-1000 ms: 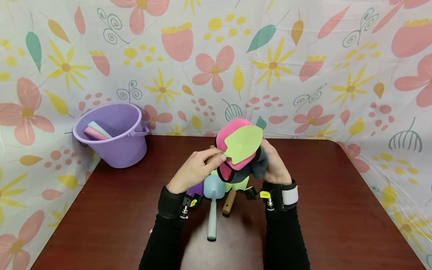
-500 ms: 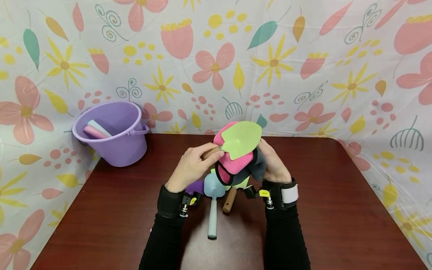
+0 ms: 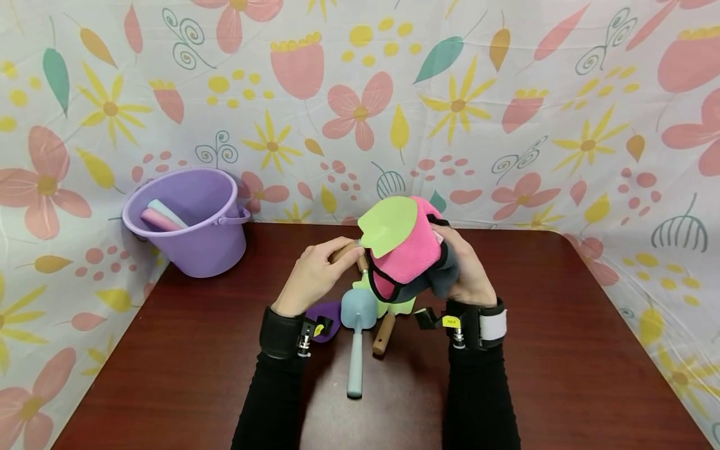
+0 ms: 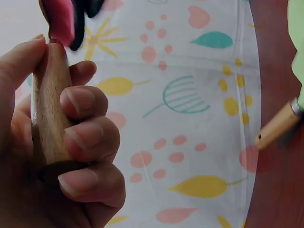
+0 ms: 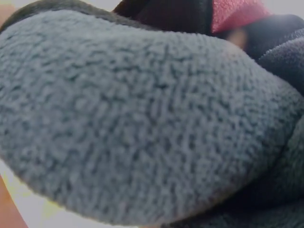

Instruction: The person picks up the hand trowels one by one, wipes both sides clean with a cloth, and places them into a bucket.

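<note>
My left hand (image 3: pixel 315 272) grips the wooden handle (image 4: pixel 52 109) of a small hand trowel, its fingers curled round it in the left wrist view. The trowel's light green blade (image 3: pixel 388 225) lies against a pink and grey cloth (image 3: pixel 419 253) with black edging. My right hand (image 3: pixel 471 270) holds the cloth bunched up behind and beside the blade. Grey fabric (image 5: pixel 142 118) fills most of the right wrist view and hides the fingers there. Below the hands, a pale blue scoop (image 3: pixel 359 309) lies on the table.
Beside the scoop lie a purple piece (image 3: pixel 326 320) and green tools with wooden handles, one handle (image 3: pixel 384 335) pointing towards me. A lilac bucket (image 3: pixel 216 253) at the back left holds a pink and a pale blue rod-like thing. A floral sheet (image 3: pixel 360 175) hangs behind the table (image 3: pixel 562 350).
The trowel has shifted left and the cloth slightly right, so more pink shows right of the blade. The right hand has moved a little right. The tools on the table lie as before.
</note>
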Tool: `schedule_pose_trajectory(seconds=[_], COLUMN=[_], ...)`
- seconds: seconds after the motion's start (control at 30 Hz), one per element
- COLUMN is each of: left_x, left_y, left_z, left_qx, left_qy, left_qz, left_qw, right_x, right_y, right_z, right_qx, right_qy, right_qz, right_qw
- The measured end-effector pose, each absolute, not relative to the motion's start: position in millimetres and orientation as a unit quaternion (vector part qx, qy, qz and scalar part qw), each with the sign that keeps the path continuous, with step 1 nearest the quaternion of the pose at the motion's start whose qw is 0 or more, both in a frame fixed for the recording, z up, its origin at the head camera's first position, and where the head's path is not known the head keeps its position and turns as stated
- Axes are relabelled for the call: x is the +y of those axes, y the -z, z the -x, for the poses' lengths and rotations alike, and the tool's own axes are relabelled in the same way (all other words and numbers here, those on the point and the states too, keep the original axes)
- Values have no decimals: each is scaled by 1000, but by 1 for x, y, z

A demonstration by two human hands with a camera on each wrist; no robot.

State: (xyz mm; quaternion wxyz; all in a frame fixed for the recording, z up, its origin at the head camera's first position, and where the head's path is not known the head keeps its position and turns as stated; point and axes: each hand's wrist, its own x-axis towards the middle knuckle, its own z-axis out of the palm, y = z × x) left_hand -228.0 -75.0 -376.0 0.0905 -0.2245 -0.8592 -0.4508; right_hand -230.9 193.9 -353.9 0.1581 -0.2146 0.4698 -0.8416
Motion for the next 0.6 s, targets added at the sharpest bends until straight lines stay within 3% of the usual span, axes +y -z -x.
schedule_pose_trajectory(seconds=[0.1,0.23,0.6], left_x=[-78,-80,-74], left_y=[378,380,397], left_z=[230,231,237], left_qx=[-867,-879,-889], left_qy=[440,424,403], left_qz=[214,203,209], left_qw=[89,85,59], right_x=[198,201,210], right_y=[353,351,343], right_z=[233,232,223], right_qx=[383,326,245], right_qy=[861,864,879], right_qz=[252,295,344], right_qw=[219,247,220])
